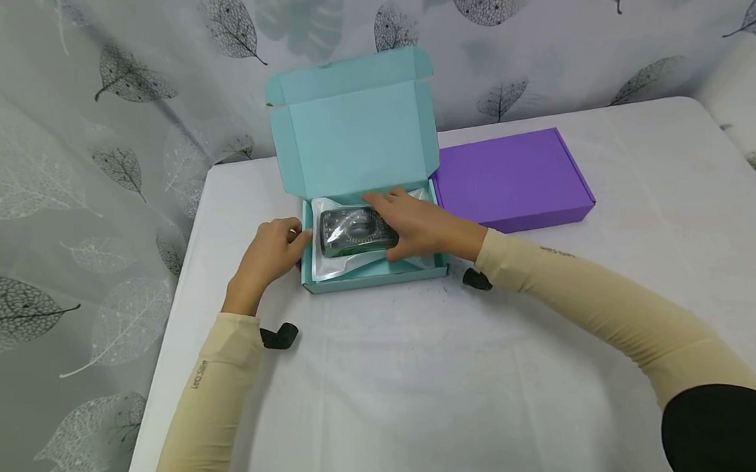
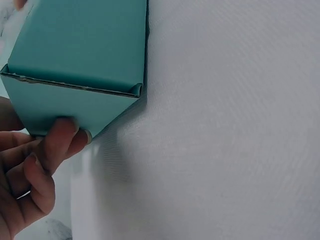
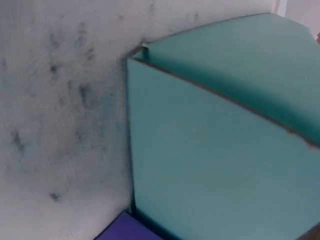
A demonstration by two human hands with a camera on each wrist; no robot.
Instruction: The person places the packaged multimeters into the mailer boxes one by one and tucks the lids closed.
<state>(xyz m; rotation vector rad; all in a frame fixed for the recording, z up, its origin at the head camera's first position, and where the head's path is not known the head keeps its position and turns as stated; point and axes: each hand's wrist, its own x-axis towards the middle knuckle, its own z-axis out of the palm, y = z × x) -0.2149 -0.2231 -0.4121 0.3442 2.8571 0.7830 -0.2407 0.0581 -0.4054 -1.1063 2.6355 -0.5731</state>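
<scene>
A turquoise cardboard box (image 1: 380, 284) stands on the table with its lid (image 1: 361, 134) raised at the back. Inside it, on white wrapping (image 1: 336, 267), lies a dark multimeter (image 1: 349, 234) in clear, shiny plastic. My right hand (image 1: 422, 223) spans the multimeter's right end, fingers at the far edge and thumb at the near edge. With my left hand (image 1: 271, 251) I hold the box's left wall, thumb near its top edge. Bent fingers (image 2: 59, 137) touch the outer wall in the left wrist view. The right wrist view shows the box's right side but hardly any hand.
A closed purple box (image 1: 515, 181) lies right beside the turquoise one. The white cloth-covered table (image 1: 391, 390) stretches toward me, and a leaf-patterned curtain (image 1: 318, 20) hangs behind. Dark camera mounts (image 1: 281, 337) stick out from my wrists.
</scene>
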